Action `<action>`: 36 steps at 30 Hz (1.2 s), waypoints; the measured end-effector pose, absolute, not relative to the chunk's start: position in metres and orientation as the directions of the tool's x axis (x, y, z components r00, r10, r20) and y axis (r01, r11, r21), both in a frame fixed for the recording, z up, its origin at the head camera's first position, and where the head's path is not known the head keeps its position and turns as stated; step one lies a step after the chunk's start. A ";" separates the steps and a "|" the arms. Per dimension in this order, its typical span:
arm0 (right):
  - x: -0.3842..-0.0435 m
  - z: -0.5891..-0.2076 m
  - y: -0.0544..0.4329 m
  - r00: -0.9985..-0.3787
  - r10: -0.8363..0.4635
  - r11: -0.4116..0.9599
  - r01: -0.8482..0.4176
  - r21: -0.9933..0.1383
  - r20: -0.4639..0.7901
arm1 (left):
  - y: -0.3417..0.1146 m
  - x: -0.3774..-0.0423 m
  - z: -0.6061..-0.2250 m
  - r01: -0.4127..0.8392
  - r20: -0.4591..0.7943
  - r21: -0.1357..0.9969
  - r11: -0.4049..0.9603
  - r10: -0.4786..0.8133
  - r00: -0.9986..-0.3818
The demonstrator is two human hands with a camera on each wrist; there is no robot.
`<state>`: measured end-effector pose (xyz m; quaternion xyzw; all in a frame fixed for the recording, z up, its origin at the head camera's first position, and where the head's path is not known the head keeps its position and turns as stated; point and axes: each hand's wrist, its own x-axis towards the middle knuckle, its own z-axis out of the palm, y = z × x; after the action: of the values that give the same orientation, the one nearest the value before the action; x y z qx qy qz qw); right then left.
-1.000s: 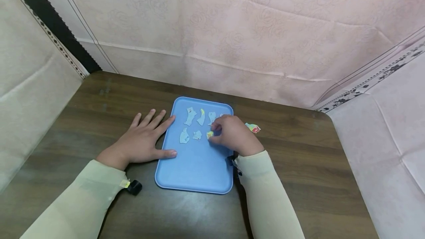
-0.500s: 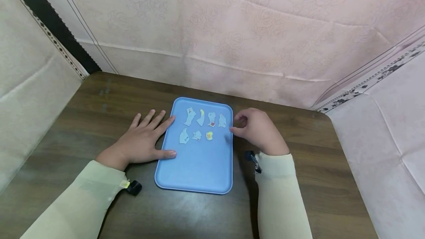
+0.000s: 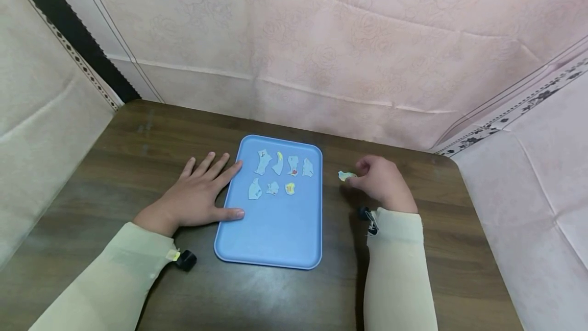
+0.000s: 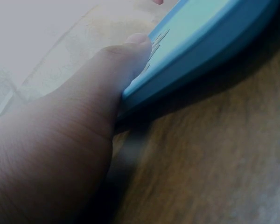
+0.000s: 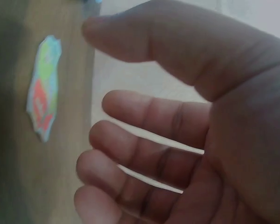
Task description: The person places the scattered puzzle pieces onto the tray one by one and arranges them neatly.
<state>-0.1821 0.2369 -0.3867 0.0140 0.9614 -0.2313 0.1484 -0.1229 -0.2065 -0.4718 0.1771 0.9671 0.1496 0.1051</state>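
Note:
A blue tray (image 3: 271, 239) carries flat, jagged cut-out pieces in two rows. Several make up the far row, including a pale one with a red spot (image 3: 293, 164); the near row has three, with a yellow piece (image 3: 290, 188) at its right end. My left hand (image 3: 195, 198) lies spread at the tray's left side, its thumb (image 4: 130, 51) over the rim. Off the tray to the right, my right hand (image 3: 381, 180) hovers at a loose green and red piece (image 5: 45, 88) on the table. In the right wrist view its fingers are loosely bent and apart from that piece.
The brown wooden table (image 3: 174, 280) has rounded far corners. Pale patterned cloth (image 3: 317, 45) hangs behind it and along both sides. A small black device (image 3: 186, 260) is worn at the left wrist, another at the right.
My right hand has left the yellow piece on the tray and moved right, past the rim, to the loose piece on the table. My left hand and the tray have stayed put.

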 end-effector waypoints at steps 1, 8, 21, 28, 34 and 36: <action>-0.183 -0.388 0.238 -0.954 -0.038 0.894 0.101 -0.437 -0.298 | -0.207 -0.123 -0.472 0.310 -0.150 0.327 0.893 0.373 -0.916; -0.188 -0.404 0.246 -0.956 -0.136 0.890 -0.002 -0.457 -0.260 | -0.206 -0.123 -0.470 0.305 -0.159 0.325 0.895 0.370 -0.915; -0.190 -0.417 0.242 -0.932 -0.219 0.917 -0.096 -0.387 -0.287 | -0.206 -0.124 -0.472 0.315 -0.148 0.326 0.891 0.377 -0.914; -0.189 -0.416 0.238 -0.923 -0.260 0.917 -0.144 -0.373 -0.285 | -0.206 -0.124 -0.472 0.318 -0.135 0.329 0.889 0.378 -0.916; -0.189 -0.415 0.235 -0.906 -0.260 0.903 -0.107 -0.415 -0.334 | -0.206 -0.122 -0.470 0.320 -0.138 0.333 0.887 0.382 -0.914; -0.189 -0.416 0.235 -0.905 -0.253 0.898 -0.088 -0.430 -0.342 | -0.206 -0.122 -0.470 0.321 -0.137 0.333 0.887 0.382 -0.914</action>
<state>-0.1889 0.2351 -0.4157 -0.0892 0.9538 -0.2070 0.1988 -0.1223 -0.2063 -0.4700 0.1818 0.9661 0.1537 0.1000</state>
